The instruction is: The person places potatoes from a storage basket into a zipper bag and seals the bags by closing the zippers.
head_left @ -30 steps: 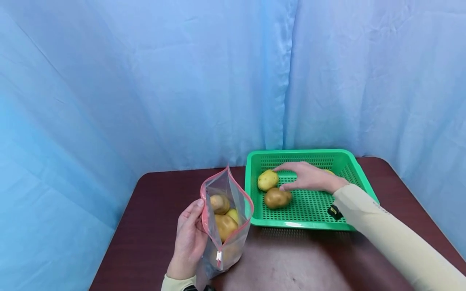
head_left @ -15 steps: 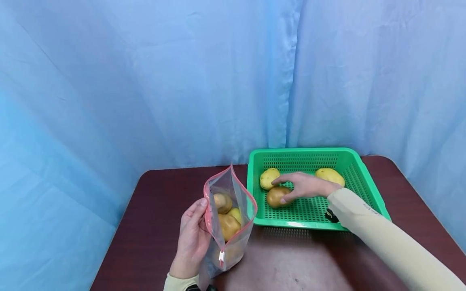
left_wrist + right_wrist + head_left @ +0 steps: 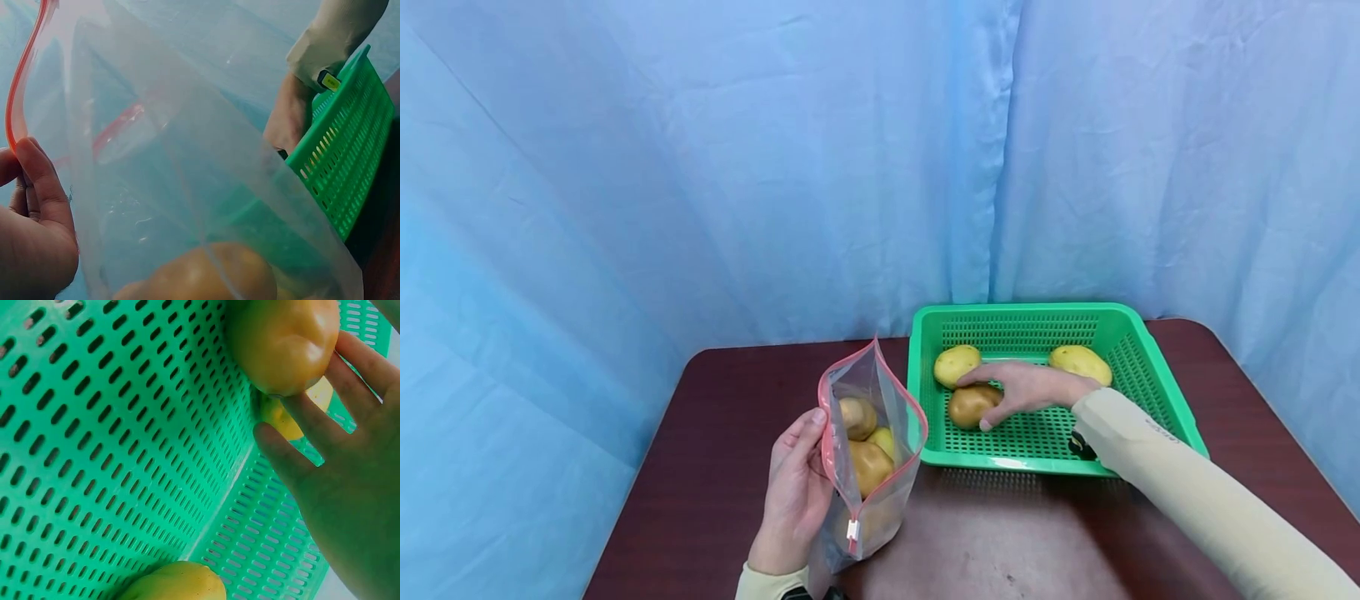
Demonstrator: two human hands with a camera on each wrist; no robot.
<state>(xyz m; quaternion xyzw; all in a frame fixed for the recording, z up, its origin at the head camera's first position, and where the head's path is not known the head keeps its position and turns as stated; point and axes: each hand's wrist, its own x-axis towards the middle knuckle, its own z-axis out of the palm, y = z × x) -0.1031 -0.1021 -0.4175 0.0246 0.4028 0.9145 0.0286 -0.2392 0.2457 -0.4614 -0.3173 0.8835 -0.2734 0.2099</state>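
Observation:
My left hand (image 3: 796,483) pinches the pink-edged rim of a clear zipper bag (image 3: 891,500) between thumb and fingers. The bag stands with its mouth wide and a white slider (image 3: 853,530) at its near corner. Inside it lie several potatoes, a brown potato (image 3: 868,468) uppermost. In the green basket (image 3: 1026,462), my right hand (image 3: 1026,387) reaches round another brown potato (image 3: 967,407). Its fingers (image 3: 359,369) are spread and fairly straight at the potato's side in the right wrist view, the thumb apart from them.
Two yellow potatoes share the basket: one yellow potato (image 3: 957,365) just behind the brown one, another yellow potato (image 3: 1080,363) at the back right. The basket's slotted wall (image 3: 350,162) rises beside the bag. Dark table (image 3: 700,467) lies underneath, with blue curtain (image 3: 775,167) behind.
My right hand has come lower and nearer, from above the brown potato to around its side, uncovering the yellow potato at right. The left hand keeps its hold on the bag.

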